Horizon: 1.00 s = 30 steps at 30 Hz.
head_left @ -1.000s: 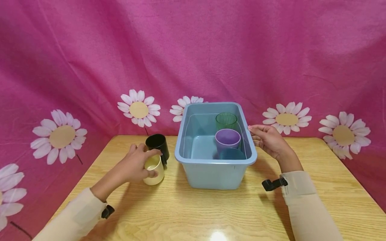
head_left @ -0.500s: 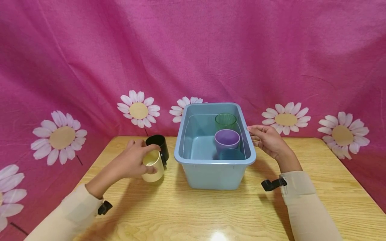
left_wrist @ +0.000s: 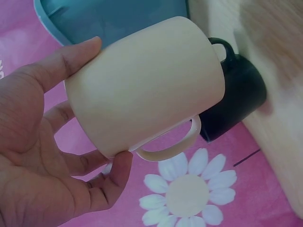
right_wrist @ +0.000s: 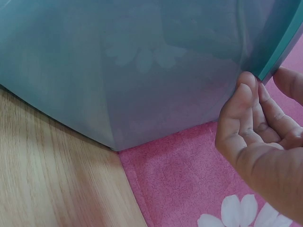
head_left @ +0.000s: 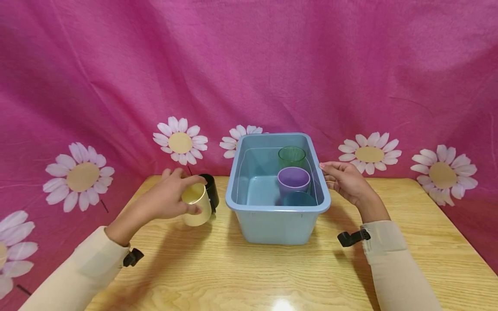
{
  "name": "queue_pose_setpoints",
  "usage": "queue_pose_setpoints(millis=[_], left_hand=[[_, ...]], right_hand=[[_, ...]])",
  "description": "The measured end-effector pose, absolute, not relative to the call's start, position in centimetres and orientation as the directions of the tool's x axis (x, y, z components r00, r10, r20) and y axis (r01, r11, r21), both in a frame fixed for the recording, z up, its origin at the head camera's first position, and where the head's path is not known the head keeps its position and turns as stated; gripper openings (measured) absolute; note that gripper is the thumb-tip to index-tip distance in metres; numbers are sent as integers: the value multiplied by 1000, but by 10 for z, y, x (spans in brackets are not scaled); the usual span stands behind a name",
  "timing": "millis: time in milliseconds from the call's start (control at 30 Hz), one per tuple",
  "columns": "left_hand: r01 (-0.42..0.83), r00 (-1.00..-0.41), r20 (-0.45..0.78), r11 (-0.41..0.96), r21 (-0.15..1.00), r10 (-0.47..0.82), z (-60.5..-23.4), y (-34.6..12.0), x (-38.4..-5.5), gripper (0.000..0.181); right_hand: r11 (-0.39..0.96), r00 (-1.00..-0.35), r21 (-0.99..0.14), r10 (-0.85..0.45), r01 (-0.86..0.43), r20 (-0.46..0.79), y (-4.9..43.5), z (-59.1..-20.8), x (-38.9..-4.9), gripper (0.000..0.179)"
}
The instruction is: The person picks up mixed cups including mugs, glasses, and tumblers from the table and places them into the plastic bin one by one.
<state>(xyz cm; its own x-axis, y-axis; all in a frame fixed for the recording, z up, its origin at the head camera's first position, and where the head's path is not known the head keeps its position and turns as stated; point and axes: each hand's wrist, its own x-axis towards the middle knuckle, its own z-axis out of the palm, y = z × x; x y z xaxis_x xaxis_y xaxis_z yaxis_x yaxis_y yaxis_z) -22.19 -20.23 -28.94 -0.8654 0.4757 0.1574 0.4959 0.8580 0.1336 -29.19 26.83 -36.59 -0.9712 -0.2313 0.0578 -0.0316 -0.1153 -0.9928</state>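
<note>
My left hand grips a pale yellow mug near its rim, thumb on the near side and fingers over the far side. In the left wrist view the yellow mug shows its handle, which the fingers leave free. The mug seems raised a little off the table. Just behind it stands a black mug, partly hidden. My right hand pinches the right rim of a blue-grey plastic tub. In the right wrist view the fingertips meet under the tub's rim.
Along the tub's right side stand a green glass, a purple cup and a dark blue cup. The wooden table ends at a pink flowered cloth behind.
The left hand has lifted the yellow mug slightly and shifted it a little left and away, covering more of the black mug. The right hand keeps its hold on the tub.
</note>
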Motion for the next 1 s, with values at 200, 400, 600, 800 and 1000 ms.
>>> queue_pose_setpoints(millis=[200,400,600,800,1000], left_hand=[[460,-886,128,881,109,446,-274,-200,-225,66],[512,-857,140,851,119,496,-262,-199,-230,65],[516,-853,157,850,106,499,-243,-197,-231,66],[535,-838,181,841,84,515,-219,-191,-231,66],[540,-832,194,838,76,519,-197,-182,-230,66]], right_hand=[[-132,-970,-991,-234,-26,57,269,-367,-293,15],[-137,-970,-990,-237,-26,59,269,-368,-293,15],[-139,-968,-990,-244,-27,60,269,-368,-293,16],[-143,-967,-989,-245,-33,68,268,-367,-293,16],[-128,-969,-991,-237,-35,64,268,-366,-292,15]])
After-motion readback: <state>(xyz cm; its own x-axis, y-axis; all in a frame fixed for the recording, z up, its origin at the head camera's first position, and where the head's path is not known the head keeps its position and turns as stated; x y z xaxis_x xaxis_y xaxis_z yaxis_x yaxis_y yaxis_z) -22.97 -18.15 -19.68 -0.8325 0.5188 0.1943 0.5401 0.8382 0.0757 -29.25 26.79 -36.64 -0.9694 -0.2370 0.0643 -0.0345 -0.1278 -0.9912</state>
